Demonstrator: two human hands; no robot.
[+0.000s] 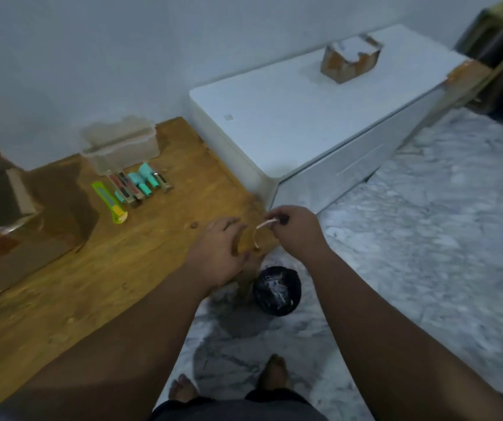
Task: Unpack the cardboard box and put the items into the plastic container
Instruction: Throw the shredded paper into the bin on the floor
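Observation:
An open cardboard box stands at the left of the wooden table. A clear plastic container with its lid ajar sits at the table's back edge. In front of it lie several cutters and small teal tubes, plus a green utility knife. My right hand pinches a thin pale strip, probably tape, over the table's right corner. My left hand hovers beside it with fingers curled near the strip's lower end; whether it touches the strip I cannot tell.
A black bin lined with a bag stands on the marble floor just below the table corner. A low white cabinet with a small broken box on top is at the right. My bare feet are below.

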